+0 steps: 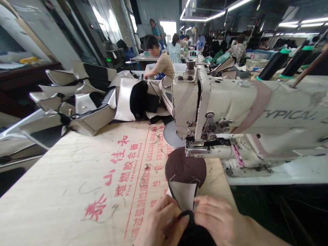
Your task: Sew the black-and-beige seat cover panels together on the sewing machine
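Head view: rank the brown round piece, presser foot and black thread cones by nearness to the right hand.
Right hand, nearest first:
1. Brown round piece, ahead on the board.
2. Presser foot, beyond, at the machine.
3. Black thread cones, far right.

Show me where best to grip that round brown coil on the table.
Take the brown coil by its left rim, from the left: that edge lies uncovered on the plywood table. Its far edge meets the sewing machine's foot, and the cream panel between the left hand and right hand covers its near edge.
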The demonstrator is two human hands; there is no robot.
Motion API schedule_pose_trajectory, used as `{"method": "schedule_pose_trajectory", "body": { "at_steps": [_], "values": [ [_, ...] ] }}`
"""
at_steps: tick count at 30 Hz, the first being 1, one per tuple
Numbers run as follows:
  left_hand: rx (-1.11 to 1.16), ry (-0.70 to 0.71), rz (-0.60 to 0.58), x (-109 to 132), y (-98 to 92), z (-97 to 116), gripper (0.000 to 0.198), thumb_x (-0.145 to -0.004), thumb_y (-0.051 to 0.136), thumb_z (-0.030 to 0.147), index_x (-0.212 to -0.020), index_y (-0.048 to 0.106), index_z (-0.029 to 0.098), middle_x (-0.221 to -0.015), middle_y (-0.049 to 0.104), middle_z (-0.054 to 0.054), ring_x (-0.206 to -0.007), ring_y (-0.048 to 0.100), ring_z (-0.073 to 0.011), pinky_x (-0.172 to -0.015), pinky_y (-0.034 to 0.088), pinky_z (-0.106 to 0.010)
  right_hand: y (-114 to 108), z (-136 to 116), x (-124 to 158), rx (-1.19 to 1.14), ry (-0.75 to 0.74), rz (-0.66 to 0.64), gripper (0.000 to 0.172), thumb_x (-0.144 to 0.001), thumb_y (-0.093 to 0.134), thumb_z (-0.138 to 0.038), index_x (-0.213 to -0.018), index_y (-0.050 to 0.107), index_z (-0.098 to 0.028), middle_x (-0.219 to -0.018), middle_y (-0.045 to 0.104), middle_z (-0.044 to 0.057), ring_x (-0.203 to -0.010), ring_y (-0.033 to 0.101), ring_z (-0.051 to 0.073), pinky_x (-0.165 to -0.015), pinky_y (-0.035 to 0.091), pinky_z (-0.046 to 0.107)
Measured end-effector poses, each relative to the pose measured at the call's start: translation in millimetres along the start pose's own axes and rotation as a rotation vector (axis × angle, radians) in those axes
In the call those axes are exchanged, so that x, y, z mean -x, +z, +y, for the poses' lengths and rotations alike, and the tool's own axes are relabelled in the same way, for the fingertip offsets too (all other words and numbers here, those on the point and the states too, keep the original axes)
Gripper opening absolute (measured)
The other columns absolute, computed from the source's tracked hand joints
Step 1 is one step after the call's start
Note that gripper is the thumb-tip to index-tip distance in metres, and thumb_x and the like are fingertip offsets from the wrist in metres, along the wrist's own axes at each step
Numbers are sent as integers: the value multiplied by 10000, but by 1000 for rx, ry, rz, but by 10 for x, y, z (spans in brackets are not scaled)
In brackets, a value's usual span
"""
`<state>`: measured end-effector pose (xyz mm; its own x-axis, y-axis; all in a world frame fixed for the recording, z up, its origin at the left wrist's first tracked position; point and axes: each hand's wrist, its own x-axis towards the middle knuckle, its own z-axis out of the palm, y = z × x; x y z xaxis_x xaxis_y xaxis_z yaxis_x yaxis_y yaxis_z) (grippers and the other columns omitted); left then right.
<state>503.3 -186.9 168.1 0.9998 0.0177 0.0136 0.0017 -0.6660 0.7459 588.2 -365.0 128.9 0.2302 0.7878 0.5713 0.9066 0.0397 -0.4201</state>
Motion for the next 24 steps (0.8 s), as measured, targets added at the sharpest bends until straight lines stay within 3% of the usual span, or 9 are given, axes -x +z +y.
{"method": "schedule_pose_trajectory", "body": {
  "at_steps": [8,16,21,24],
  "values": [
    [112,-109,-83,-144,-13,48,242,-812,507,198,-587,421,170,-752,498,-2,-719,513,-113,-661,420,-224,-3,19,-4,-27,-3,-10,246,-827,329,-18,-889,551,-101,-818,626,68,-789,587,143,-944,467,308],
    [67,-98,-33,-187,13,46,244,-799,480,169,-575,382,170,-746,481,-5,-680,496,-106,-638,410,-228,30,73,5,-42,22,-5,136,-885,406,-83,-848,530,-127,-783,604,30,-756,564,118,-924,467,293],
    [49,-85,-41,-260,9,-8,233,-789,482,153,-564,423,161,-734,481,-4,-681,500,-107,-632,409,-223,-7,65,-40,2,114,-70,198,-913,416,-145,-1083,512,-118,-882,598,63,-913,530,168,-822,490,289],
    [56,-94,-42,-320,-4,-49,225,-768,511,145,-552,447,155,-736,488,-2,-682,502,-106,-623,410,-214,-25,44,-85,39,140,-99,194,-920,381,-136,-1036,535,-121,-872,573,66,-843,506,174,-730,479,298]
  ]
}}
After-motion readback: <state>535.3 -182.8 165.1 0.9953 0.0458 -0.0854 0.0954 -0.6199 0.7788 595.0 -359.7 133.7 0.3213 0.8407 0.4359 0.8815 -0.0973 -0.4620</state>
